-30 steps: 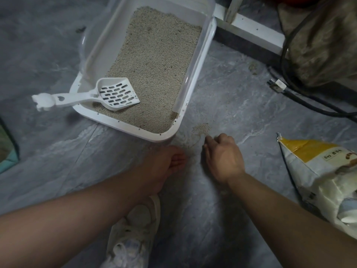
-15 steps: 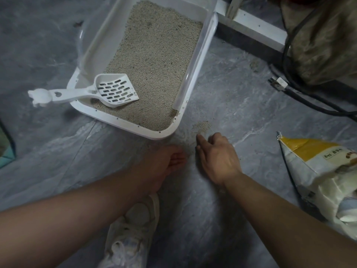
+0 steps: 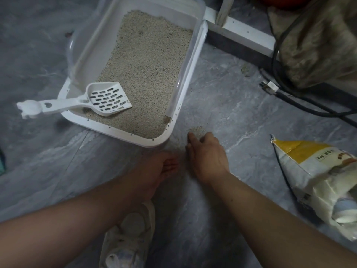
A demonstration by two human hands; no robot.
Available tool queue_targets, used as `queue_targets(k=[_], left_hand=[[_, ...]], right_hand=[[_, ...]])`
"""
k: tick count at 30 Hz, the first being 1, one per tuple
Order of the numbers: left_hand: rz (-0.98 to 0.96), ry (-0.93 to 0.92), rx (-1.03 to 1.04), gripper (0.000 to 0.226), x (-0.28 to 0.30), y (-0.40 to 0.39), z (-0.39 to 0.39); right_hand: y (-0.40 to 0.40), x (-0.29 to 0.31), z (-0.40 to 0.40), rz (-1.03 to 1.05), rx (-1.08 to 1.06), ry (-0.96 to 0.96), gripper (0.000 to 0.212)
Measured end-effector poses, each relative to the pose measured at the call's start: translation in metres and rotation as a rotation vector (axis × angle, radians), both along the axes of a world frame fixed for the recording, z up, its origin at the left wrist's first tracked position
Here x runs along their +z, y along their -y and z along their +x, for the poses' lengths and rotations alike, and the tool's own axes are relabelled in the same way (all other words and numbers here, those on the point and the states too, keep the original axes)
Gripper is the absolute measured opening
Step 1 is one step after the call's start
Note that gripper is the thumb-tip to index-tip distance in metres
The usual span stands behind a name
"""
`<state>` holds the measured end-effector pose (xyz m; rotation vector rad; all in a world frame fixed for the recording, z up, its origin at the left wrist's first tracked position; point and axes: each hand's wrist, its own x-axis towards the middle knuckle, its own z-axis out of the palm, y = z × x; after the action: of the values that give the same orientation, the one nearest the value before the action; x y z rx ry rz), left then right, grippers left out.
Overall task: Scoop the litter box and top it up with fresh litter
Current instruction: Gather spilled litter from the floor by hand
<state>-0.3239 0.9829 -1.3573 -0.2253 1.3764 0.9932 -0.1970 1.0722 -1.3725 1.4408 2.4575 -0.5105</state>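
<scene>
On grey floor (image 3: 241,117), relaxed, unclenched hands (image 3: 207,157) flank spilled litter (image 3: 197,130) beside box (image 3: 170,130).

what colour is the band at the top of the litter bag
Yellow, on the litter bag; clearest in the head view.

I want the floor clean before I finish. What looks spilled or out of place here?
A small heap of litter granules lies on the grey floor just outside the litter box, by its near right corner. The right hand has fingertips at the heap; the left hand is cupped beside it.
</scene>
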Motion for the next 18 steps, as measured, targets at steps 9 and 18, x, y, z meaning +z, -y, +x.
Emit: queue_targets(k=[9, 18], left_hand=[[0.000, 0.009, 0.001, 0.012, -0.001, -0.003, 0.002], [-0.012, 0.066, 0.003, 0.017, -0.007, 0.000, 0.001]], right_hand=[[0.013, -0.002, 0.035, 0.032, -0.083, -0.061, 0.048], [-0.018, -0.005, 0.026, 0.041, -0.225, -0.232, 0.028]])
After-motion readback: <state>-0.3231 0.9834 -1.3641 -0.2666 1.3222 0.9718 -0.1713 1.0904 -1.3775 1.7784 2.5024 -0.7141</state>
